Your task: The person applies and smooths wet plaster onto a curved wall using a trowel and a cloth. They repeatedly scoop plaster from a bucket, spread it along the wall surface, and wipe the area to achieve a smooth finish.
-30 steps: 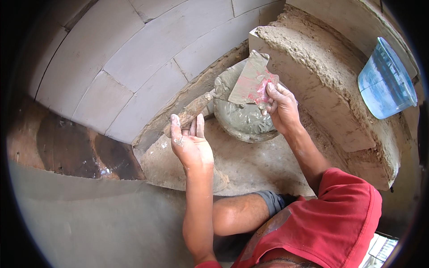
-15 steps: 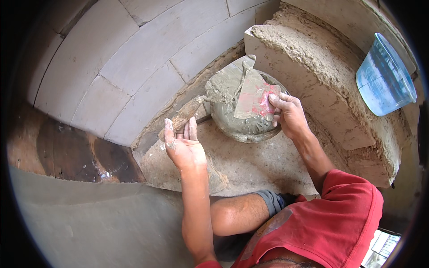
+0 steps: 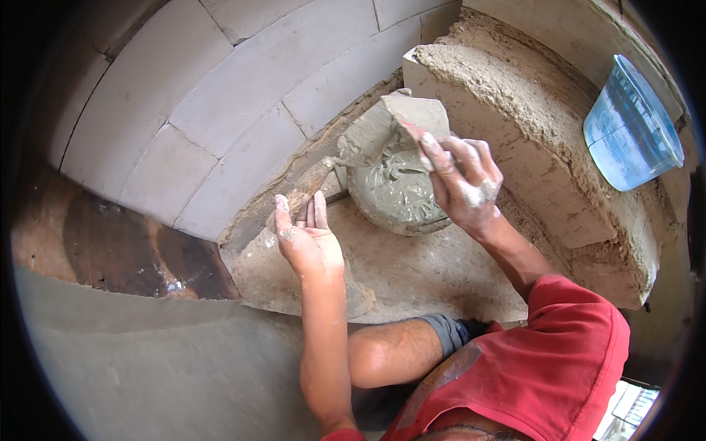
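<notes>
Left hand (image 3: 309,239): flat, fingers together and extended forward, forearm straight from lower edge | Right hand (image 3: 465,184): fingers curled in a grip, mortar-smeared, wrist bent, forearm angled from lower right

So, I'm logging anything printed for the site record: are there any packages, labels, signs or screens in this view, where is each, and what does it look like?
No packages, labels, signs or screens show.
Nearest to a container: a blue translucent plastic bucket, upper right on the mortar-topped wall, round, no label visible.
Also unmarked: the round pan of grey mortar beneath the right hand, which holds a trowel.
</notes>
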`<act>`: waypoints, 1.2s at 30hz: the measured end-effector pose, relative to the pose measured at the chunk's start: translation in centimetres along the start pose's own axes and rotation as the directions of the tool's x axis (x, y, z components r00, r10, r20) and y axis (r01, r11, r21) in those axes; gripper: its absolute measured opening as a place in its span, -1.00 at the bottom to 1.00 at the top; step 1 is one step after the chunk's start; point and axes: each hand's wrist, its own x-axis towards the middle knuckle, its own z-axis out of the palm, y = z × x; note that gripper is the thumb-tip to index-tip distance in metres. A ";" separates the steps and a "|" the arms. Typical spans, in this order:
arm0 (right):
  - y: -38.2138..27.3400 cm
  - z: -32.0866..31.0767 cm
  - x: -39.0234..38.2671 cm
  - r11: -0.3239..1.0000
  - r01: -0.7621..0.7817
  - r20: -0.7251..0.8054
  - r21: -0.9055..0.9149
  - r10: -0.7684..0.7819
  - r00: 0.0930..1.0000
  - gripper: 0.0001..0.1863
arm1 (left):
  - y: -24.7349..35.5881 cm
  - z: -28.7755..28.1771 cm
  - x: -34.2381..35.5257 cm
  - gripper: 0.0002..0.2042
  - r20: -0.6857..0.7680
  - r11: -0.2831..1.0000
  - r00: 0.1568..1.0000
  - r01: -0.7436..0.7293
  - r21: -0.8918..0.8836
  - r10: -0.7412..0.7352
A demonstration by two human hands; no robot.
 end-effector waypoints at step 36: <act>5.9 0.3 -2.8 -0.217 -0.940 0.875 0.262 0.464 0.137 -0.87 | -1.0 -1.2 0.7 -0.24 0.043 0.998 0.997 0.067 0.000 -0.067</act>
